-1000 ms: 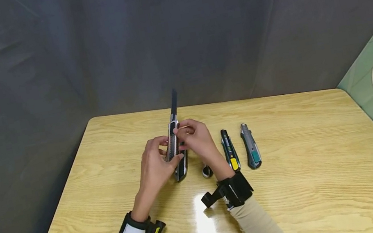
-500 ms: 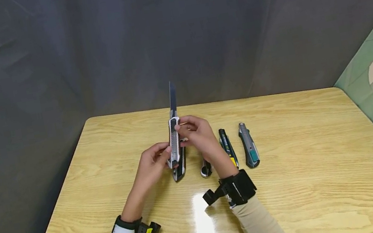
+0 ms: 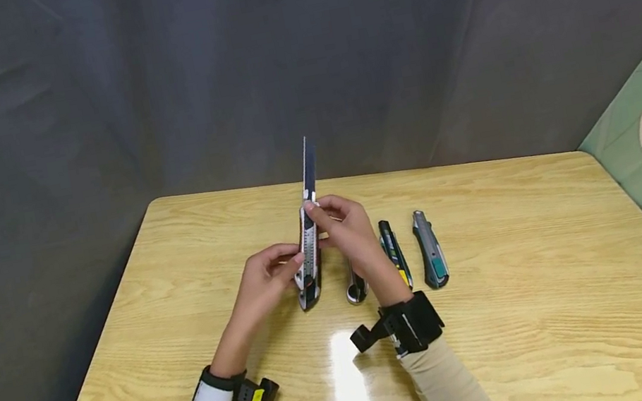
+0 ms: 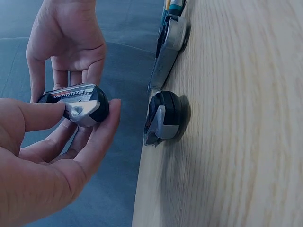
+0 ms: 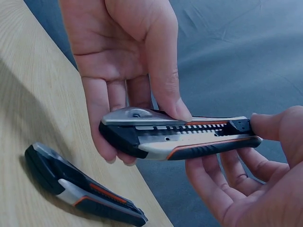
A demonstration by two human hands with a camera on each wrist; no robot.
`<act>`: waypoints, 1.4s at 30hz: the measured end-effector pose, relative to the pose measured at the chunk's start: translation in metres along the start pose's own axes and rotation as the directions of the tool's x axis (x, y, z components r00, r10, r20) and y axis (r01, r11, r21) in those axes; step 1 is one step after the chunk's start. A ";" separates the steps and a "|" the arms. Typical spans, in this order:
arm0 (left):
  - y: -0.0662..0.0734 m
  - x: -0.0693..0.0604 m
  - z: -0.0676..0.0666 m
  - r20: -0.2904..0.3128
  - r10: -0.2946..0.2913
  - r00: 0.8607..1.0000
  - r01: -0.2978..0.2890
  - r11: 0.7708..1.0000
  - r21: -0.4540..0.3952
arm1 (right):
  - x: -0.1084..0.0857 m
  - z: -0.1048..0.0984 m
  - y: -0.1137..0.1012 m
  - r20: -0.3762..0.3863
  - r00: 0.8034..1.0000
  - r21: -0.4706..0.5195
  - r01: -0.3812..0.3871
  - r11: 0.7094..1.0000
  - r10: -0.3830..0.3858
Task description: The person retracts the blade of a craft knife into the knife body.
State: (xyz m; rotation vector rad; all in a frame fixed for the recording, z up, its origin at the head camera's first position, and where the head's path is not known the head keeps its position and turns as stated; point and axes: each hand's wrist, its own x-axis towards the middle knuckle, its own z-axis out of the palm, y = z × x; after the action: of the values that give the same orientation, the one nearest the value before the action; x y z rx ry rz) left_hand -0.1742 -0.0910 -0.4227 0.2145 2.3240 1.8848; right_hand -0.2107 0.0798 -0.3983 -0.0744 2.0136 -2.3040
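A snap-off utility knife (image 3: 309,249) with silver, black and orange parts is held above the table, its long blade (image 3: 309,170) sticking out toward the far edge. My left hand (image 3: 261,281) pinches the knife's rear end between thumb and fingers. My right hand (image 3: 354,234) grips the front part, fingers beneath and thumb at the black slider (image 5: 240,126), which sits at the front of the slot. In the right wrist view the blade is hidden behind the right thumb. A similar utility knife (image 5: 85,184) lies on the table below the held one.
Right of the hands lie a black knife with a yellow slider (image 3: 392,252) and a grey knife with a teal slider (image 3: 431,253). Another knife (image 3: 357,289) shows partly behind the right wrist. The wooden table (image 3: 534,277) ends at a dark curtain (image 3: 296,61).
My right thumb and the slider have moved forward along the knife, and more blade shows. The left hand has shifted its hold at the rear, and the knife has tipped slightly right.
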 end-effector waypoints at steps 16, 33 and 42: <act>0.000 -0.002 0.008 0.059 -0.005 0.998 0.008 0.998 -0.055 | -0.002 0.000 0.002 -0.007 1.000 0.011 0.005 1.000 -0.005; 0.008 -0.006 0.008 0.060 -0.020 0.998 0.022 0.999 -0.044 | -0.005 0.000 0.002 0.015 1.000 0.005 0.022 1.000 -0.022; 0.001 -0.004 0.006 0.067 -0.032 0.997 0.037 0.997 -0.072 | -0.006 0.001 0.001 0.023 0.999 0.014 0.032 0.999 -0.033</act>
State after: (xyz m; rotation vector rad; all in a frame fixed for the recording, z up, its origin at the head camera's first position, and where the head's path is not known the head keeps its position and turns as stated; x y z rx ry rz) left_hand -0.1692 -0.0856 -0.4231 0.2234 2.1973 1.9128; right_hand -0.2046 0.0791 -0.3992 -0.1336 2.0002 -2.3243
